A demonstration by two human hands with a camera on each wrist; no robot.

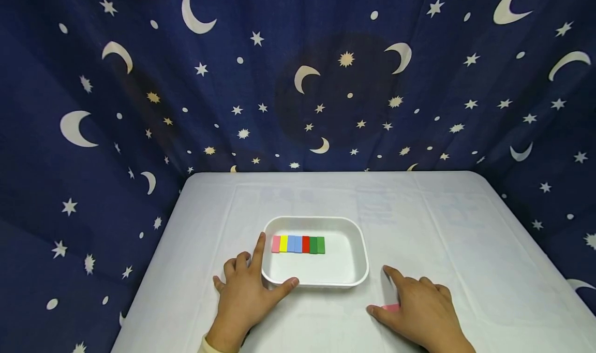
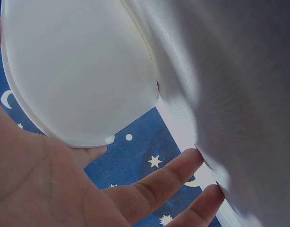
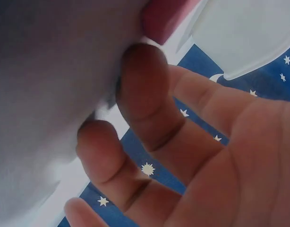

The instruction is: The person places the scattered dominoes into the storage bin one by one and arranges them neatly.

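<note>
A white tray (image 1: pixel 344 262) sits mid-table with a row of small coloured tiles (image 1: pixel 298 244) side by side in its left half: pink, yellow, blue, red and green. My left hand (image 1: pixel 247 293) rests against it, index finger at the left rim and thumb at the front rim, fingers spread. In the left wrist view the tray's wall (image 2: pixel 79 71) fills the upper left. My right hand (image 1: pixel 421 309) lies on the table right of the tray, thumb and index finger apart. A pink tile (image 1: pixel 391 307) is on the table between them, partly covered by the hand.
A white cloth (image 1: pixel 447 213) covers the table and shows faint creases. Dark blue curtains (image 1: pixel 279 84) with moons and stars hang behind it and along both sides.
</note>
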